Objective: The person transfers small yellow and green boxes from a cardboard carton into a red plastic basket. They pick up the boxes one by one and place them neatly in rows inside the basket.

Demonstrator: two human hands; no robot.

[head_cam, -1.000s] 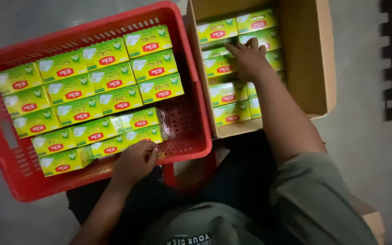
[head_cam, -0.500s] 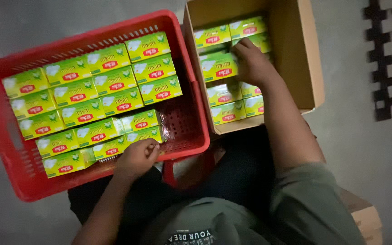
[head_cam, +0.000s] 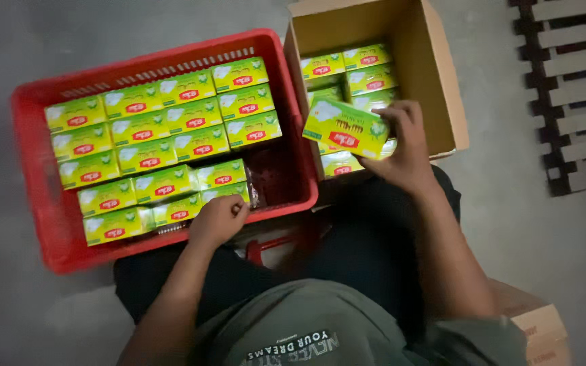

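Note:
My right hand (head_cam: 405, 146) grips a green and yellow carton (head_cam: 346, 127), lifted above the open cardboard box (head_cam: 435, 81), which holds more cartons of the same kind. My left hand (head_cam: 218, 220) rests with curled fingers on the near rim of the red plastic crate (head_cam: 32, 156), touching the nearest row of cartons there. Rows of green and yellow cartons (head_cam: 164, 129) fill most of the crate; its near right corner is bare mesh.
The crate and box sit side by side on a grey floor in front of my knees. A dark slatted pallet (head_cam: 571, 88) lies at the right edge. Another cardboard box corner (head_cam: 537, 325) shows at the lower right.
My right hand has pulled one carton up out of the cardboard box and toward me. My left hand has stayed at the crate's near rim. The camera view has shifted.

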